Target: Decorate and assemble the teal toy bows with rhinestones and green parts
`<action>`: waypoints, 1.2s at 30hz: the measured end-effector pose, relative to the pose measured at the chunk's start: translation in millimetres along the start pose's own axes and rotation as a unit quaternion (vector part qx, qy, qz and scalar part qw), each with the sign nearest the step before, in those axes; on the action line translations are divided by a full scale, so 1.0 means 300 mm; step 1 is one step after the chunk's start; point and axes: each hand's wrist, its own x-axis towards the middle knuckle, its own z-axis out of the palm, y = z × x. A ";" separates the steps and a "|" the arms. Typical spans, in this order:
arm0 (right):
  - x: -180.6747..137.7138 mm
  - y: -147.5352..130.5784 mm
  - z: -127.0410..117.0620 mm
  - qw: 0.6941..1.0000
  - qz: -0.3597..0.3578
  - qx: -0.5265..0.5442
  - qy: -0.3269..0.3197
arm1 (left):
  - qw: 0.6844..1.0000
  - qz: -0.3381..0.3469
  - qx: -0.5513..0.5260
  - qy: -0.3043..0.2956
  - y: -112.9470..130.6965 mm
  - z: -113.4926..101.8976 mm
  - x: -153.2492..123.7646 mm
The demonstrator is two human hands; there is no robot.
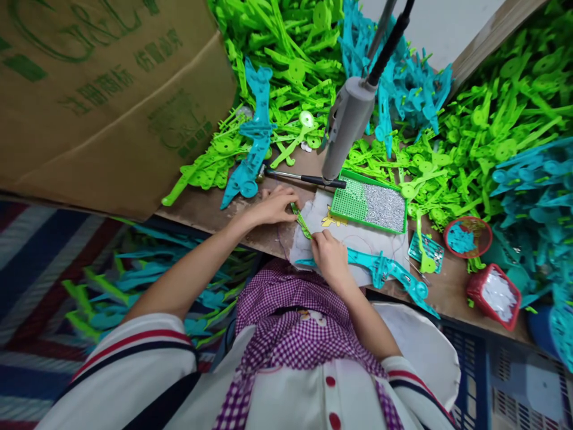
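A slim green plastic part spans the gap between my two hands, above a pale cloth. My left hand pinches its upper end, fingers closed. At its lower end, my right hand grips it between thumb and fingers. Under and beside the right hand lies a long teal plastic part, partly covered by that hand. Just beyond the hands, a green perforated tray holds many tiny silvery pieces. A black-handled hammer rests against the tray's left side.
A grey electric screwdriver hangs over the table. Heaps of green parts and teal parts cover the back and right. A large cardboard box stands left. Red baskets with small pieces sit at right.
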 end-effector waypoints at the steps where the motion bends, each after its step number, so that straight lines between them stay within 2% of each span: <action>1: -0.009 -0.001 -0.001 1.000 0.002 0.000 -0.002 | 1.000 0.002 -0.001 0.001 -0.001 0.000 0.001; 7: -0.051 0.013 0.013 0.999 -0.036 -0.023 -0.018 | 1.000 0.000 -0.002 0.005 -0.006 0.005 0.000; 12: -0.045 0.024 0.015 1.000 -0.017 0.002 -0.020 | 1.000 0.009 0.003 0.004 -0.008 0.001 -0.005; 14: -0.038 0.027 0.012 1.000 -0.007 0.022 -0.014 | 1.000 0.003 0.012 0.016 0.017 -0.001 -0.022; 18: -0.022 0.040 0.011 0.998 0.004 0.063 -0.010 | 0.996 0.019 0.032 0.086 0.122 0.027 -0.086; 20: -0.014 0.053 0.011 0.995 0.009 0.097 -0.013 | 0.995 0.063 0.009 0.073 0.177 0.057 -0.115; 23: -0.005 0.078 0.010 0.987 -0.007 0.160 -0.016 | 0.992 0.111 -0.050 0.018 0.223 0.105 -0.132; 27: -0.006 0.104 0.006 0.977 -0.035 0.210 -0.004 | 0.991 0.089 -0.095 0.000 0.221 0.141 -0.120; 33: -0.014 0.107 0.007 0.977 -0.051 0.209 0.005 | 0.988 0.077 -0.135 -0.004 0.198 0.152 -0.108; 36: -0.015 0.099 0.005 0.978 -0.038 0.203 0.001 | 0.986 0.077 -0.144 -0.016 0.191 0.155 -0.100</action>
